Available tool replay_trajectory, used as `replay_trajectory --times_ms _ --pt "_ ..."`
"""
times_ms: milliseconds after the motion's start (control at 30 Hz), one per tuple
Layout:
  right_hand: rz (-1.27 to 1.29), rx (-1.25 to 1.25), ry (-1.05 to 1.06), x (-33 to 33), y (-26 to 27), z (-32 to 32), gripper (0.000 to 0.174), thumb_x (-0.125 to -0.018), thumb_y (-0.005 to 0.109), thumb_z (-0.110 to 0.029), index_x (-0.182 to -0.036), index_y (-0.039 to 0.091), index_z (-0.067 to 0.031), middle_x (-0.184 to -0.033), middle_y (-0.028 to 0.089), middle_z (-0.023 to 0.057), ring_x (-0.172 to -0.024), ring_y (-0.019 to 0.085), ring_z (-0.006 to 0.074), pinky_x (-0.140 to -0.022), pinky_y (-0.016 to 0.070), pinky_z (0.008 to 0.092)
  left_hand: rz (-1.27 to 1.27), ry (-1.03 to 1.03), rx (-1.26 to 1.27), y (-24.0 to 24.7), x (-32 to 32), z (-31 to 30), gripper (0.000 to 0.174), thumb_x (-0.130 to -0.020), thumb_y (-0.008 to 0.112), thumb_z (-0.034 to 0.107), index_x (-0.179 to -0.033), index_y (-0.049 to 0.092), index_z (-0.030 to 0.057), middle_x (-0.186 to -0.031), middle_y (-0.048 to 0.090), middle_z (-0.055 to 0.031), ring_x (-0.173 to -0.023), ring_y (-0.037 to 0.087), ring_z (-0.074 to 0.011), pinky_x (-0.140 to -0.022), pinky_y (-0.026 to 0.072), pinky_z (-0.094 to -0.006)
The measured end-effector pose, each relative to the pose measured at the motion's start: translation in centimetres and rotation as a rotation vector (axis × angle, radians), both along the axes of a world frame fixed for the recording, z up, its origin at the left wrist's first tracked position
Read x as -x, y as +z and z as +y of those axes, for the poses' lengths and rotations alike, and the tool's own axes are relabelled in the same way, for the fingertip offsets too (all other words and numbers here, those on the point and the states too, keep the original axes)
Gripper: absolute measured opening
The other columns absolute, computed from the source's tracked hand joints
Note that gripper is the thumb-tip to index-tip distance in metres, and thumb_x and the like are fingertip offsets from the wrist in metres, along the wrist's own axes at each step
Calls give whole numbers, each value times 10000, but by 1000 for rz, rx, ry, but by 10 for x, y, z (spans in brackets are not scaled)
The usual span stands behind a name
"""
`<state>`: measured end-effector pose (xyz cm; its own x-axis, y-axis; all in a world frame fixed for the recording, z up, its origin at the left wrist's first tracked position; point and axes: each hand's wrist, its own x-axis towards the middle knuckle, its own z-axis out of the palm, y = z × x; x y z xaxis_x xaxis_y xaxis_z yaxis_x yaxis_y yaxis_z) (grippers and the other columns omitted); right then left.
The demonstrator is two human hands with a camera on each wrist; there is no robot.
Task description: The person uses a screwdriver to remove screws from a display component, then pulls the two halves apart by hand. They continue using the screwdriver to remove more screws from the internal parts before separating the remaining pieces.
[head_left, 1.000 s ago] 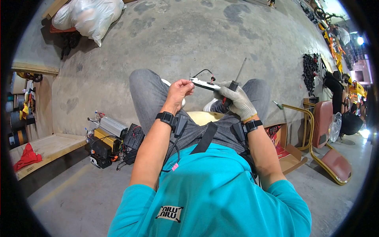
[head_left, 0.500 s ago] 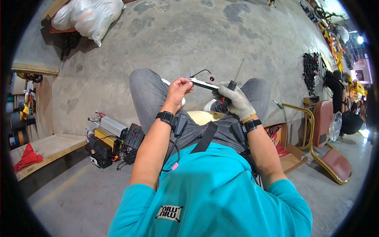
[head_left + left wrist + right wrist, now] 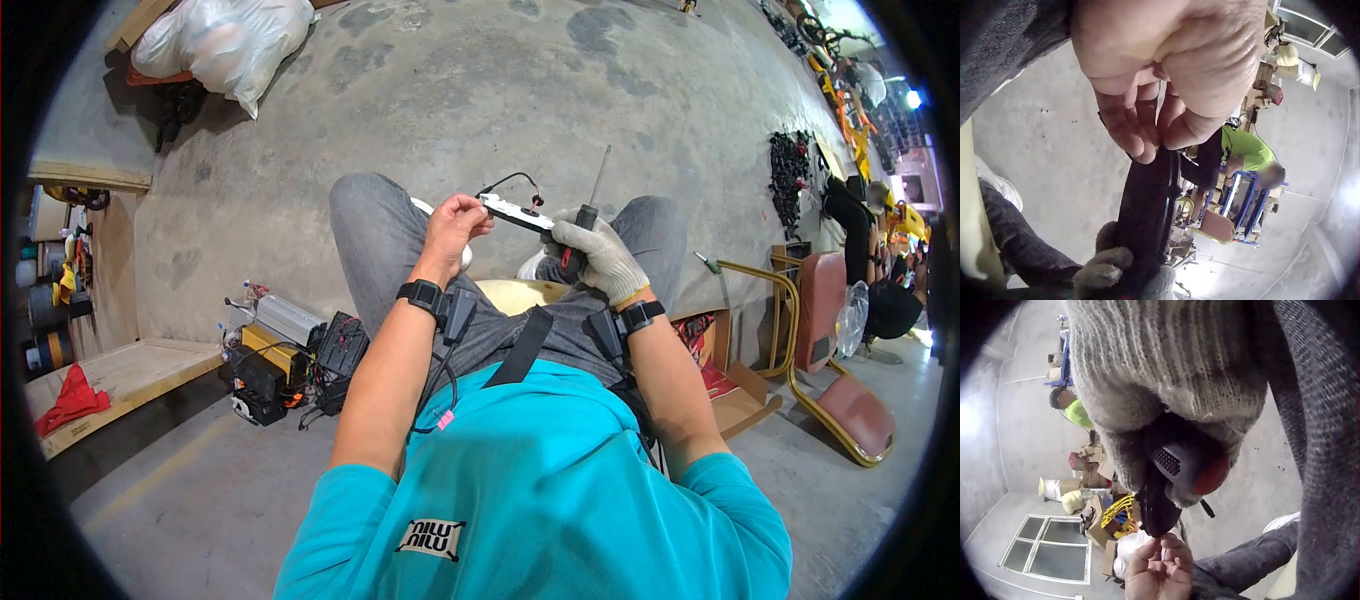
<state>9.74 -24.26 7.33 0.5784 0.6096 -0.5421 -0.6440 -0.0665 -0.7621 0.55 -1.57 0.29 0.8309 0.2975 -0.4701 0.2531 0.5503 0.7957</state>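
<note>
Above the lap, in the head view, a long narrow part (image 3: 520,213), white on top and black along its side, spans both hands. A thin dark cable loops up from it. My bare left hand (image 3: 452,238) pinches its left end between thumb and fingers. My right hand (image 3: 608,262), in a knitted glove, grips the other end together with a screwdriver (image 3: 586,216), whose black-and-red handle lies in the palm and whose shaft points up and away. The part's black underside (image 3: 1147,206) shows in the left wrist view. In the right wrist view the gloved fingers partly hide the screwdriver's handle (image 3: 1211,477).
Electronic units (image 3: 270,345) with cables lie on the floor to the left, beside a low wooden board (image 3: 130,375) with a red cloth. An open cardboard box (image 3: 735,400) and a tipped chair (image 3: 825,320) are on the right. A white bag (image 3: 225,50) sits far left.
The screwdriver's shaft has leaned slightly to the left. The long part has shifted a little left and turned slightly between the hands. Both hands keep their hold.
</note>
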Motion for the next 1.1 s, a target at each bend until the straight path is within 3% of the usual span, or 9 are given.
replay_trajectory --times_ms 67,300,367,467,600,733,800,1100 --pt "2 -30 1 -2 -8 -3 311 -876 721 -192 -1097 644 14 -910 670 78 -801 634 141 -709 511 265 -32 -17 -20 -1 0 0 64 -934 627 52 -992 605 40 -876 673 -63 -782 665 -143 -740 554 -271" --pt "39 -46 1 -4 -15 -5 287 -876 724 -201 -1061 660 8 -888 664 64 -774 617 133 -693 502 257 -23 -49 -139 -1 -1 0 51 -934 625 48 -979 601 40 -861 671 -67 -776 665 -146 -739 562 -279" --pt "-2 -20 12 -3 -11 -4 274 -871 730 -203 -1036 664 6 -853 654 55 -729 596 121 -656 480 245 12 -57 6 -4 -1 3 41 -934 624 46 -966 599 44 -867 669 -65 -789 661 -145 -750 562 -278" --pt "-43 36 67 -1 -6 -2 200 -871 705 -187 -935 633 -12 -777 617 40 -660 567 119 -595 451 256 64 -65 57 -3 0 4 38 -938 620 44 -968 598 49 -882 664 -65 -808 656 -148 -771 559 -278" --pt "-44 142 166 0 -10 -4 219 -814 748 -186 -927 659 -21 -749 606 19 -593 533 95 -528 421 255 57 -64 72 0 0 4 43 -939 616 42 -977 596 50 -899 660 -66 -824 654 -152 -799 558 -282" --pt "-24 162 188 0 -14 -4 212 -823 748 -183 -916 652 -18 -725 606 24 -577 541 98 -519 436 252 8 -119 97 2 0 6 46 -940 616 44 -980 595 53 -907 661 -63 -820 655 -148 -814 563 -284" --pt "80 166 103 1 -7 -3 205 -839 743 -185 -896 640 -17 -726 615 35 -566 562 104 -506 457 251 -14 -130 100 2 0 5 45 -940 617 44 -978 596 55 -909 662 -60 -819 656 -144 -816 565 -282" --pt "80 142 83 1 -11 -3 191 -875 723 -178 -896 625 -16 -734 627 47 -549 585 111 -498 481 245 -56 -126 -55 -6 -2 1 44 -938 599 33 -979 586 45 -920 665 -61 -803 666 -141 -784 581 -290"
